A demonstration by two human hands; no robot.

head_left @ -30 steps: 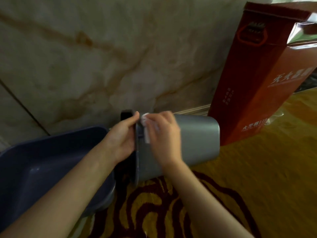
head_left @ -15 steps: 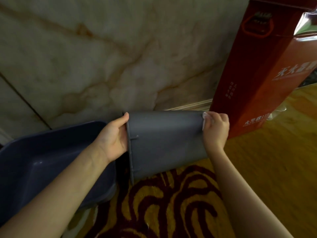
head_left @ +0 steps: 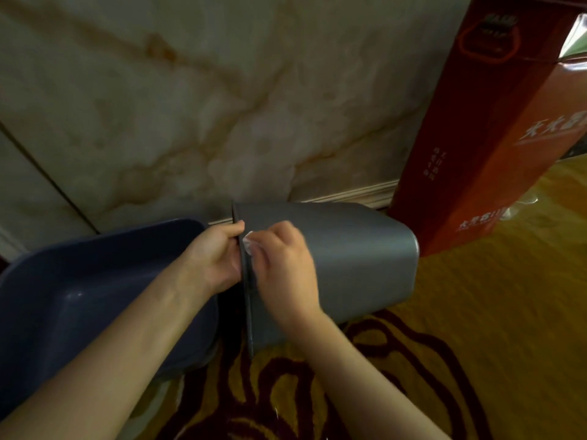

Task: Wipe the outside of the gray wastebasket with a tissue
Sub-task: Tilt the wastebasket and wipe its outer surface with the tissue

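Observation:
The gray wastebasket (head_left: 359,258) is held on its side above the carpet, rim to the left, base to the right. My left hand (head_left: 214,260) grips its rim, thumb on top. My right hand (head_left: 281,265) presses a white tissue (head_left: 247,244) flat against the basket's outer wall right beside the rim. Only a small corner of the tissue shows under my fingers. The inside of the basket is hidden.
A dark blue plastic tub (head_left: 79,300) lies at the left, just behind my left forearm. A tall red carton (head_left: 495,128) stands at the right against the marble wall (head_left: 206,106). Yellow carpet with dark red swirls (head_left: 460,328) covers the floor.
My right hand slid with the tissue from the basket's base end back along the wall to the rim. The left hand kept its grip on the rim.

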